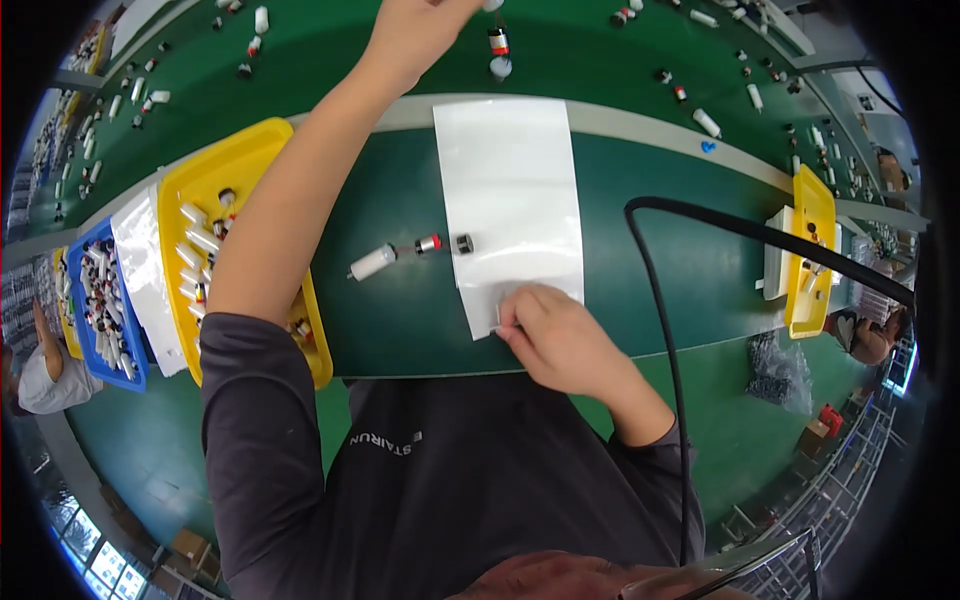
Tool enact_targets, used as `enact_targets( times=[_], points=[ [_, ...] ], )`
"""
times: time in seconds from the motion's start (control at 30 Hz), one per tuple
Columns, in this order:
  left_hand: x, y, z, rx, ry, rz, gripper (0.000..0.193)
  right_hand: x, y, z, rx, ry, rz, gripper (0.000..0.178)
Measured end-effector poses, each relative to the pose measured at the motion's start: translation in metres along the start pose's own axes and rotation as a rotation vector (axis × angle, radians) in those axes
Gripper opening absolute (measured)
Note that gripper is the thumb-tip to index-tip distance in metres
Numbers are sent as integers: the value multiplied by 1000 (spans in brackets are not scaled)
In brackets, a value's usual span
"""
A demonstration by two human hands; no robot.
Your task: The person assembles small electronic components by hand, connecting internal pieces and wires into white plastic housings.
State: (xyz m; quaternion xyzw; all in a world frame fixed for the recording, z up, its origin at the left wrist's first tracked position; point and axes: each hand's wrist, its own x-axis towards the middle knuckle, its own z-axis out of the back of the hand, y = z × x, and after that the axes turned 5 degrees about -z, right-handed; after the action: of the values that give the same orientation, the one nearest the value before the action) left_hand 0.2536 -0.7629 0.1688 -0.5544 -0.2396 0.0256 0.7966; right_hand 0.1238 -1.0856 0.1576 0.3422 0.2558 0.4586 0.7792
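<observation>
My left hand (425, 40) reaches over the far green surface, its fingers partly cut off by the top edge and closed at a small white piece there. Just beside them are a small red, black and white cylinder (499, 41) and a whitish round cap (501, 68). My right hand (560, 340) is pinched at the near end of a glossy white sheet (510, 170); its fingers hide what they hold. On the sheet's left edge rests a small black cap (464, 243). Left of it lie another red and black cylinder (428, 243) and a white cylinder (374, 262).
A yellow tray (318, 340) of white cylinders stands under my left forearm, beside a blue tray (138, 350) of small parts. At right, a black cable (665, 340) arches before another yellow tray (800, 300). Loose parts dot the far green surface (590, 60). Other people sit at both sides.
</observation>
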Motion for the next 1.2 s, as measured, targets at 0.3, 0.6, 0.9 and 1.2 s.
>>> enact_targets(
  times=[0.3,0.6,0.9,1.2],
  points=[
    [-115,-51,-48,-1028,253,967,52,-9,-10,-24,-146,-254,56,17],
    [-115,-12,-43,-1139,212,924,26,-22,5,0,39,-40,133,13],
    [-113,-33,-36,-1430,140,582,27,67,13,36,93,-652,37,62],
    [-108,-31,-39,-1366,203,464,35,109,-35,18,467,-642,123,55]
  ],
)
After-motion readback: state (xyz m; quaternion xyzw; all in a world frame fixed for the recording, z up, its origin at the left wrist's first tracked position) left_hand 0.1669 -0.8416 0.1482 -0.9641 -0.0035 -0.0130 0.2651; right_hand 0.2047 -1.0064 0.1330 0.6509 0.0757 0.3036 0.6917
